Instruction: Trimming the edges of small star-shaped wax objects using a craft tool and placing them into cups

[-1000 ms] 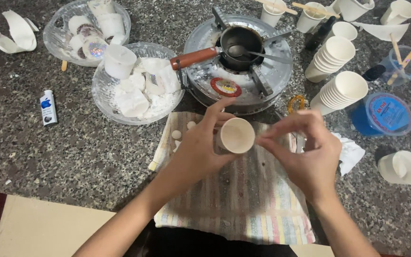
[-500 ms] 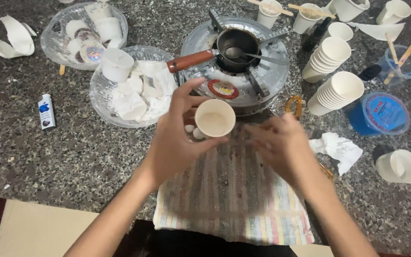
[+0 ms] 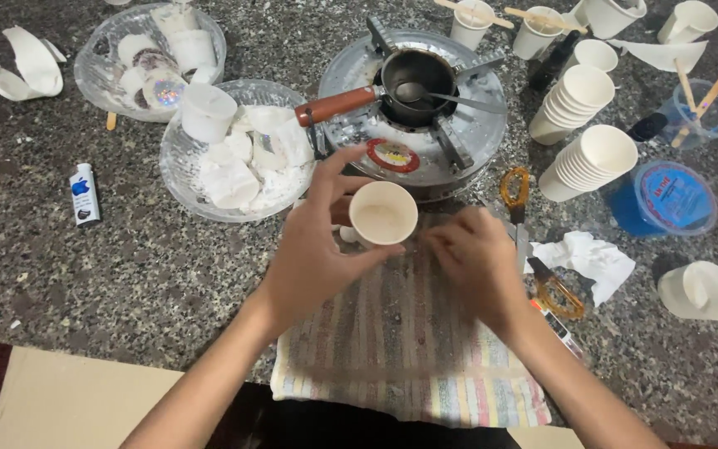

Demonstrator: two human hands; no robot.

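Cup first: a small paper one, held mouth-up over the far edge of the striped towel, just in front of the stove. Going from big to small, the speckled counter carries everything; the towel is spread at the near edge, probably to catch drips. The round stove stands beyond it with a dark pot on its supports, red handle pointing left and a spoon resting inside. Two glass bowls to the left hold white chunks and torn cups. Cup stacks lie on their sides to the right, near a blue tub. Scissors lie beside the towel. The left hand wraps thumb and fingers around the cup's wall, keeping it level, so its pale contents stay in. The right hand, blurred, rests knuckles-up on the towel with fingers curled; whether they pinch anything I cannot tell.
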